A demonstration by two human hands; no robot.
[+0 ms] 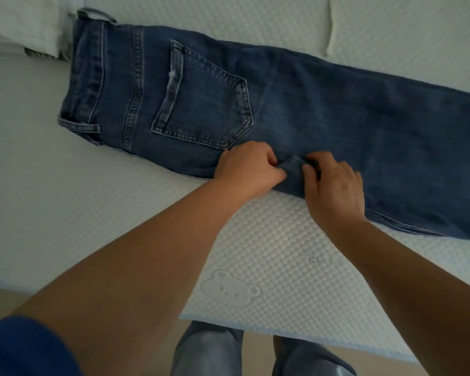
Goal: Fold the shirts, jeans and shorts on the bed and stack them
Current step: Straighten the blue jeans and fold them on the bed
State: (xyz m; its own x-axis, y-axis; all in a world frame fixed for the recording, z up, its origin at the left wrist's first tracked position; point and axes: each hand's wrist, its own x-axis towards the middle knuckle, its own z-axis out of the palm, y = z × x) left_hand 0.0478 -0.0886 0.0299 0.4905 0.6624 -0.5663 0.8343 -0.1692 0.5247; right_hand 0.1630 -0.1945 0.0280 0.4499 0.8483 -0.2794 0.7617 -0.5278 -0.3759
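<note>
Parts cut off or hidden

The jeans [310,104] run past the right edge; a striped cloth [34,52] lies mostly under the pillow [19,23].

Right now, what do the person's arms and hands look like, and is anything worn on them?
Both forearms are bare, with no watch, rings or gloves visible on the left hand or right hand. A dark blue sleeve shows at the left upper arm. The right arm's sleeve is out of frame.

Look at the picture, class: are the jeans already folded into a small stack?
No. The jeans lie stretched out along the bed, with both hands pinching the near edge.
</note>
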